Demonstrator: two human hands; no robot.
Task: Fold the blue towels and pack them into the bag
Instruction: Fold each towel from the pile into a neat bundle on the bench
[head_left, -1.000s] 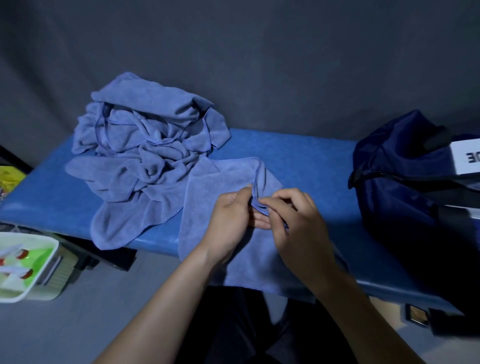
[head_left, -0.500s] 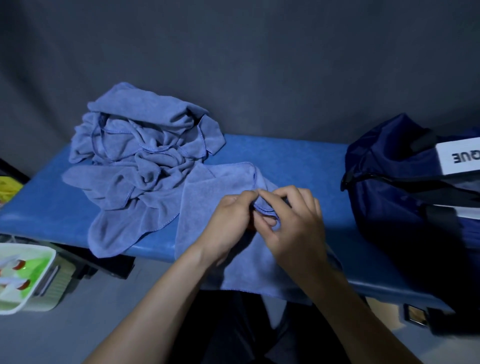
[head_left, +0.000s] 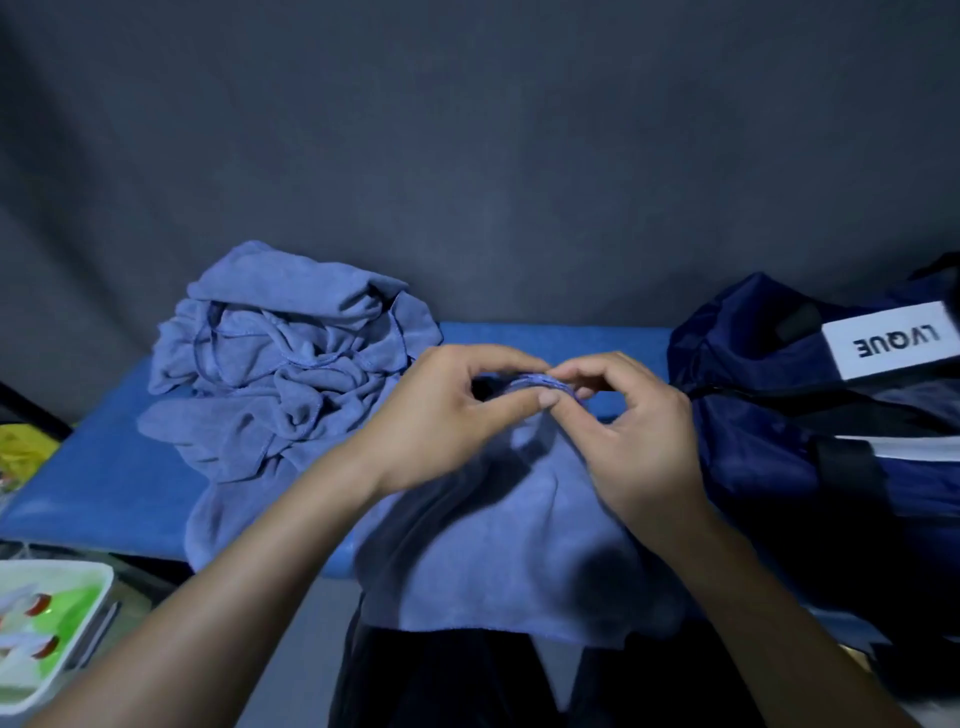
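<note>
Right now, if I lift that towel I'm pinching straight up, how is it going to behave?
Probably very floppy: the towel already sags from where the left hand and right hand pinch its edge. It looks light, since fingertips alone hold it. It will likely drag, as its lower part drapes over the bench edge.

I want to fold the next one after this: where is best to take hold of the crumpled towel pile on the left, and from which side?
Probably pinch the stitched hem looping across the top of the crumpled towel pile, coming from above: the hem there stands exposed, while its lower layers lie tangled together.
</note>
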